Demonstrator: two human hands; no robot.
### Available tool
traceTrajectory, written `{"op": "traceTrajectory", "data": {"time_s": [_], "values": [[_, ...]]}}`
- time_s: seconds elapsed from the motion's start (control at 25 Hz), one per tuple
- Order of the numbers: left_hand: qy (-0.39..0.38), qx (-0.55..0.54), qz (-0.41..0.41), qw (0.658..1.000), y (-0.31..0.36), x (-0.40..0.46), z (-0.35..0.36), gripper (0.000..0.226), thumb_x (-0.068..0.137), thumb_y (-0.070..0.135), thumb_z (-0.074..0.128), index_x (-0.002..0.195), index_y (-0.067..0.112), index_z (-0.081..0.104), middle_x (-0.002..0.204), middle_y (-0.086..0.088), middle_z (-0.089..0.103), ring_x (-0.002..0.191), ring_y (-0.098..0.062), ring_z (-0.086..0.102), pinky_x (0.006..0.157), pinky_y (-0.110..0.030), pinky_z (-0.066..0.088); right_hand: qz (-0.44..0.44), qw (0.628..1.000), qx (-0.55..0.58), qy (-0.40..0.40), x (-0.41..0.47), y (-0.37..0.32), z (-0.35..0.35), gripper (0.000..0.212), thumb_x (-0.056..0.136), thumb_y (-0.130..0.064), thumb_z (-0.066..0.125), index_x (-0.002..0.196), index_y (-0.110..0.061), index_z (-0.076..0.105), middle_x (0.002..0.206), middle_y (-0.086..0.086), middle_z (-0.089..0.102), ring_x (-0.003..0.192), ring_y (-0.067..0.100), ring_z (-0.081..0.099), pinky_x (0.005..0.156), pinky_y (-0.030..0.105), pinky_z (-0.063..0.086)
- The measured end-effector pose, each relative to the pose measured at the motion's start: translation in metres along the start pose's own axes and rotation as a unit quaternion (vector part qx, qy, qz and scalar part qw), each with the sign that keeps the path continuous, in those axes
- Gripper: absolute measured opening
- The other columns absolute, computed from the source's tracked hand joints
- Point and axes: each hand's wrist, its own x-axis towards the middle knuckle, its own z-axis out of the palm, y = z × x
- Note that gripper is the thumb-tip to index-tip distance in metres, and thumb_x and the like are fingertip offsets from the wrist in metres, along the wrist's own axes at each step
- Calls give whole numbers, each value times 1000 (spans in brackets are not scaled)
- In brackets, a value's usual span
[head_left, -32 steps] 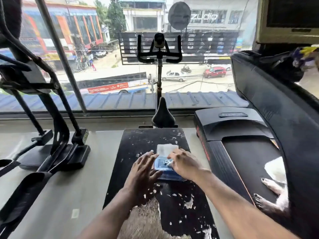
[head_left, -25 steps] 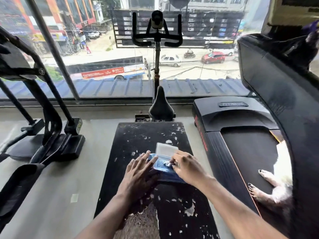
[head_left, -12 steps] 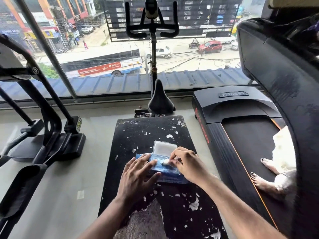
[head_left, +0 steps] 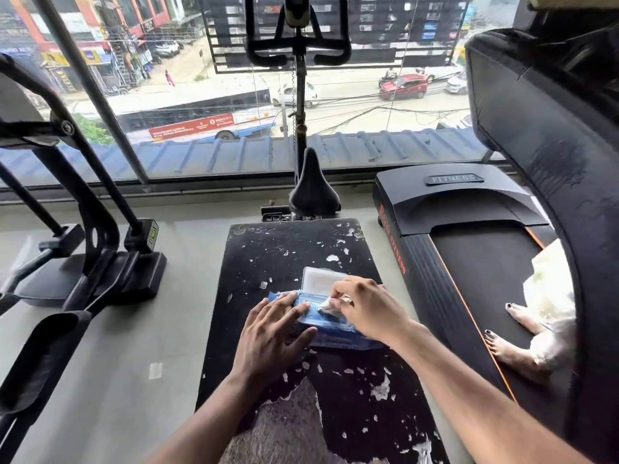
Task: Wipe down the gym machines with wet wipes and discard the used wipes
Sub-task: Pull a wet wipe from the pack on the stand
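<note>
Wipe [head_left: 324, 304] now lifted slightly higher by right hand [head_left: 370, 311] fingers [head_left: 338, 289].

Wet-wipe pack [head_left: 330, 324] on bench pad [head_left: 294, 259]; exercise bike [head_left: 303, 135] behind it, treadmill [head_left: 469, 249] right, elliptical trainer [head_left: 80, 229] left.

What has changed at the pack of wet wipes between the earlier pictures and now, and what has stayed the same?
The right hand has tugged the white wipe a little further out of the pack of wet wipes, still pinching it. The left hand stays pressed flat on the pack, the lid stays open, and the pack has not moved on the worn black bench.
</note>
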Motion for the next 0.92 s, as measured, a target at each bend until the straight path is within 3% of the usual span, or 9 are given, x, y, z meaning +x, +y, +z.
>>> {"op": "traceTrajectory", "data": {"time_s": [0.16,0.28,0.44,0.52,0.64,0.8,0.92], "values": [[0,2,2,1000,-2,0,1,60,100,73,39,132,31,68,148,1,60,135,-18,57,117,-42,35,26,998,53,9,-3,3,-2,10,101,-26,63,108,-25,70,108,-8,74,79,3,67,63,6,41],[0,4,2,1000,-1,0,1,59,100,73,40,133,32,67,149,1,59,135,-17,56,117,-42,36,41,995,79,38,-1,0,-3,9,102,-28,61,105,-25,69,101,-11,73,60,-5,58,55,11,40],[3,22,11,1000,-4,-2,5,57,102,70,38,134,31,65,149,-3,58,135,-22,57,116,-44,38,34,995,72,60,-6,-3,3,8,104,-29,55,103,-22,58,86,-10,67,54,-7,47,53,14,38],[8,36,31,999,-4,-3,7,55,104,66,37,135,29,65,150,-7,57,138,-26,54,116,-45,36,19,995,81,63,-8,-1,3,5,102,-24,60,101,-21,58,87,-8,70,59,-5,55,55,14,43],[15,38,56,998,-3,-3,6,50,104,61,41,135,30,64,148,-5,58,138,-25,53,114,-43,37,29,980,155,119,-7,5,1,9,95,-15,70,93,-21,63,88,-9,72,78,5,68,68,23,55],[17,32,55,998,-1,-2,3,45,101,57,49,135,30,63,147,-2,58,133,-20,52,109,-40,44,-32,972,121,197,-11,0,7,7,93,-14,71,93,-17,65,90,-15,64,90,9,59,83,19,45],[10,35,51,998,-1,-3,3,44,101,57,49,135,32,61,147,-2,58,132,-20,53,106,-41,48,-30,967,183,177,-11,2,10,7,101,-19,62,103,-18,55,91,-8,68,81,6,66,71,16,52]]}}
